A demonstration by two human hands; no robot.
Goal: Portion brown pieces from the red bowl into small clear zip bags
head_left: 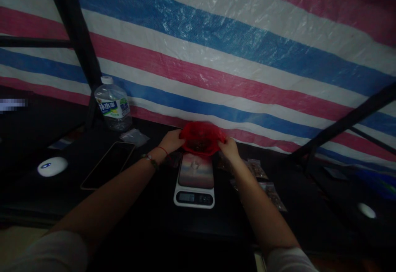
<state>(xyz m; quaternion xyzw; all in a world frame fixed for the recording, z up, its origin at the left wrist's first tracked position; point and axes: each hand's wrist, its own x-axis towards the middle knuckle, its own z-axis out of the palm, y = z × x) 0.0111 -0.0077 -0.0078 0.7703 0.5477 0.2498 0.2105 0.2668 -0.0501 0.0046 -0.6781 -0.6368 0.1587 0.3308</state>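
Observation:
Both hands hold the rim of a red plastic bag, one on each side, so its mouth gapes toward me. Dark contents show inside, too dim to name. My left hand pinches the left edge, and my right hand grips the right edge. Just in front of the bag lies a white digital scale with a lit display I cannot read clearly. Its platform carries a flat, pinkish-grey patterned surface. Right of the scale, partly behind my right forearm, are several small clear bags of brown bits.
On the left stand a large clear plastic bottle, a crumpled clear bag, a dark phone and a white mouse-shaped object. Another white object lies far right. A striped plastic sheet hangs behind the black table, between dark metal bars.

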